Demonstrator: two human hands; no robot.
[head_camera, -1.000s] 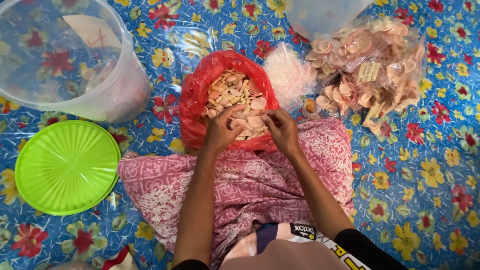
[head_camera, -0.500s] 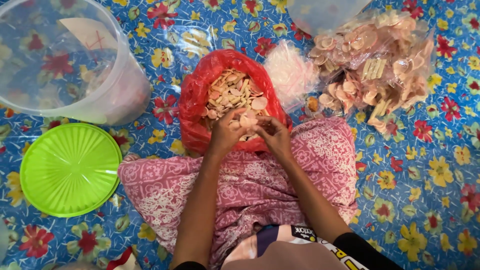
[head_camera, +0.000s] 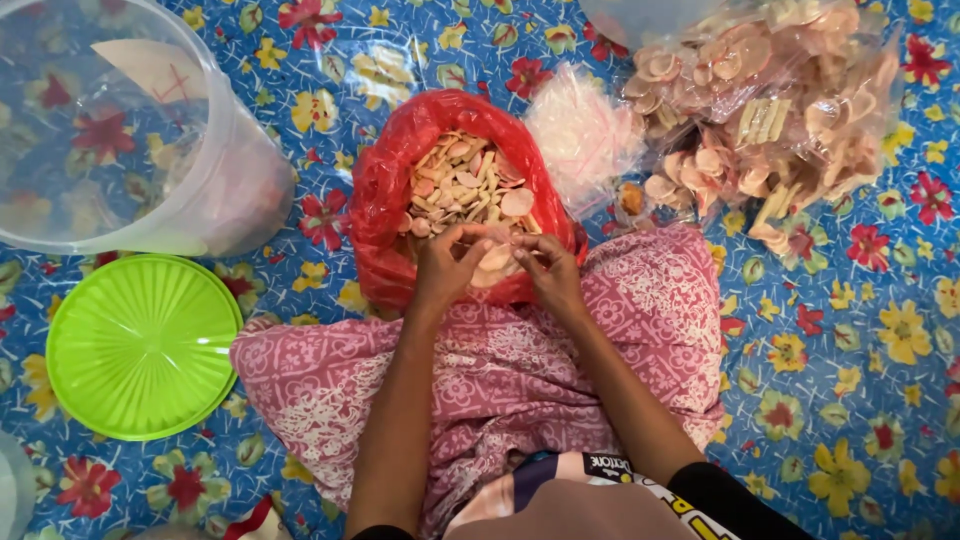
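Observation:
A red plastic bag (head_camera: 385, 200) lies open in front of my lap, full of pale and pink raw crackers (head_camera: 455, 185). Both my hands are at its near rim, among the crackers. My left hand (head_camera: 445, 265) has its fingers curled over a few crackers. My right hand (head_camera: 548, 270) is beside it, fingers bent around crackers too, and a round pale cracker (head_camera: 497, 258) shows between the two hands. My lap is covered by a pink patterned cloth (head_camera: 640, 300).
A large clear plastic tub (head_camera: 200, 190) stands at the upper left, its green round lid (head_camera: 140, 345) lying below it. Clear bags of crackers (head_camera: 770, 110) and a small clear bag (head_camera: 585, 135) lie at the upper right. A blue floral mat (head_camera: 850, 380) covers the floor.
My hands have stayed at the near rim of the red bag, their fingers shifting among the crackers. The view has moved slightly.

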